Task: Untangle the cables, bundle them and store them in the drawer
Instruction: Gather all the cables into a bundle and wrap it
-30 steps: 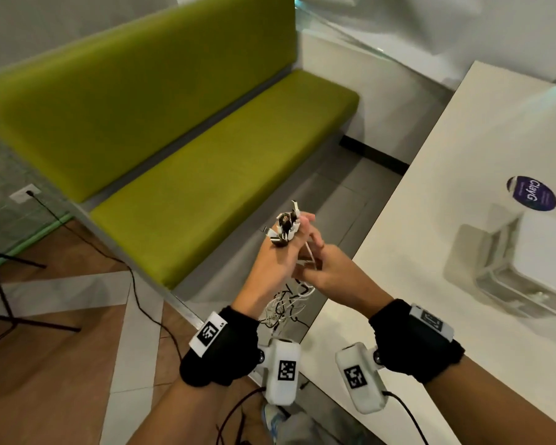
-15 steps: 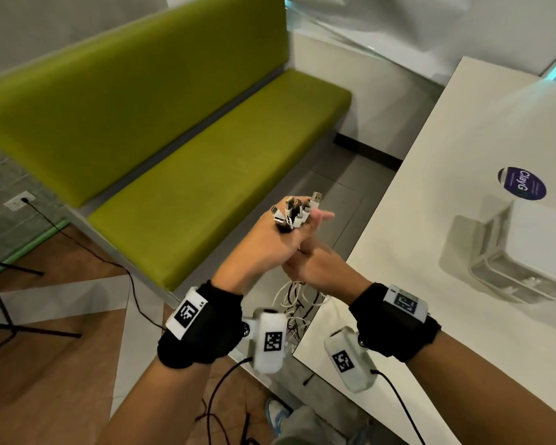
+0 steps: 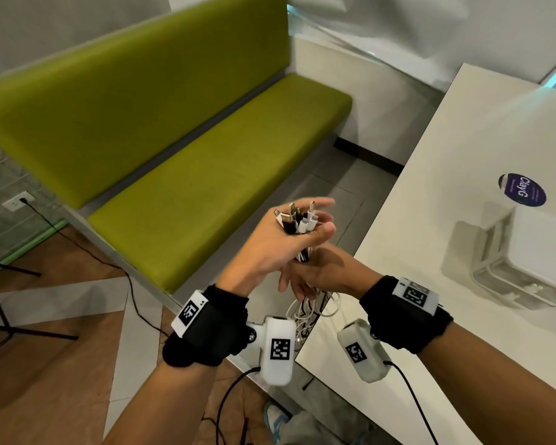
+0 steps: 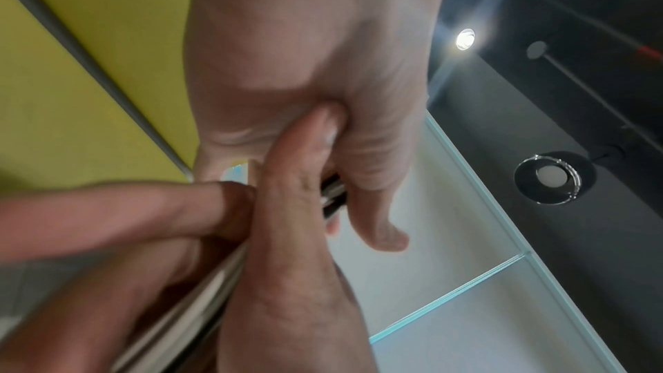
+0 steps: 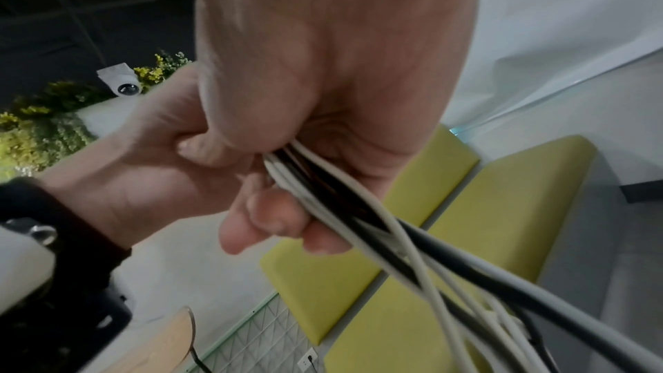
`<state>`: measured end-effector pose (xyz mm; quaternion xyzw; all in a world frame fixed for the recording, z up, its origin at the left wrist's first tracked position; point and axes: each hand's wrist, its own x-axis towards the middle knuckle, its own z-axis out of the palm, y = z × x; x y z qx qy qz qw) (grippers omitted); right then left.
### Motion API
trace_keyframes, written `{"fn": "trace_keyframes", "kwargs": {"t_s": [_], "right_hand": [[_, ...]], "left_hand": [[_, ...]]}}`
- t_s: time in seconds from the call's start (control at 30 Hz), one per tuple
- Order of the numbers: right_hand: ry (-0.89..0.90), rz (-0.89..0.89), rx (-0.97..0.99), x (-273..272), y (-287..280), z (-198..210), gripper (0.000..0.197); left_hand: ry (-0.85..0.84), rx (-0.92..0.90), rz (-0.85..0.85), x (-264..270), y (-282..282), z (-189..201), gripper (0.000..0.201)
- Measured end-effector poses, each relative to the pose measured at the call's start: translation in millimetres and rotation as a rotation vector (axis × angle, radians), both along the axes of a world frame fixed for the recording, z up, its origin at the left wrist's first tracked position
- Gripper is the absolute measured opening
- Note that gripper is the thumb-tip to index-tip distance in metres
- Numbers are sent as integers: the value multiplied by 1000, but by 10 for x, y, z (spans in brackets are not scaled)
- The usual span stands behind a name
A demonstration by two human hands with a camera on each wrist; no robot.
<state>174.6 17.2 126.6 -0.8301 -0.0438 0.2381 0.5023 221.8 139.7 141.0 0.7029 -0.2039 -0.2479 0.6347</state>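
Observation:
My left hand [image 3: 318, 220] is raised over the gap between bench and table and grips a bunch of black and white cable plugs [image 3: 297, 220], with the plug ends sticking up out of the fist. Just below it, my right hand [image 3: 302, 284] is curled round the same cables [image 5: 323, 180]. In the right wrist view they run out of that fist as white and black strands. The loose lengths [image 3: 305, 311] hang down in loops under both hands. A white drawer unit [image 3: 527, 261] stands on the table to the right.
The white table [image 3: 430, 220] carries a round purple sticker [image 3: 522, 190] beyond the drawer unit. A green bench [image 3: 190, 187] fills the left. Beside it a black cord [image 3: 77, 248] runs across the wooden floor, and tripod legs [image 3: 10, 329] stand at far left.
My right hand has dropped from beside the plug ends to below my left hand along the cables. My left hand still grips the plugs and has shifted slightly right.

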Motion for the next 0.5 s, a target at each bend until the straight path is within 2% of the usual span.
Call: {"fn": "trace_keyframes", "kwargs": {"t_s": [0.07, 0.13, 0.27, 0.37, 0.5], "right_hand": [[-10, -10, 29, 41, 15, 15, 48], [-13, -10, 65, 69, 0, 15, 48], [-33, -48, 84, 85, -46, 68, 34], [-60, -128, 166, 101, -35, 85, 35], [-105, -275, 254, 173, -5, -33, 20]], "left_hand": [[-12, -121, 67, 44, 2, 6, 50], [-24, -170, 58, 55, -12, 41, 44], [-75, -105, -17, 86, -52, 90, 11], [-115, -40, -108, 141, -57, 116, 10], [-171, 19, -169, 264, -48, 80, 15]]}}
